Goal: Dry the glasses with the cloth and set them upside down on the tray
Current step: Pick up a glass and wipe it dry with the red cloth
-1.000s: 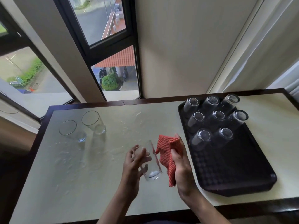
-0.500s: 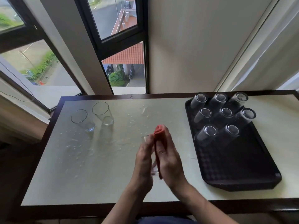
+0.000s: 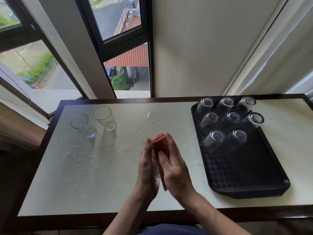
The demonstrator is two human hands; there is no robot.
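Your left hand [image 3: 147, 167] and right hand [image 3: 174, 168] sit close together over the table [image 3: 84, 192]. The left is wrapped on a glass [image 3: 156, 177], mostly hidden, and the right thumb and fingers clamp the red cloth [image 3: 160, 145] against it. Further right, the black tray [image 3: 245, 180] carries eight glasses [image 3: 233, 117] upside down at its far end. Far left — two glasses [image 3: 81, 124] upright on wet tabletop.

— What's different from a second ago?
— The right hand [image 3: 174, 168] has brought the red cloth [image 3: 160, 146] against the glass [image 3: 157, 177]. Back then they were side by side.
— And the left hand [image 3: 147, 167]?
— It has closed in too. Both palms now sandwich the glass, which is mostly hidden.
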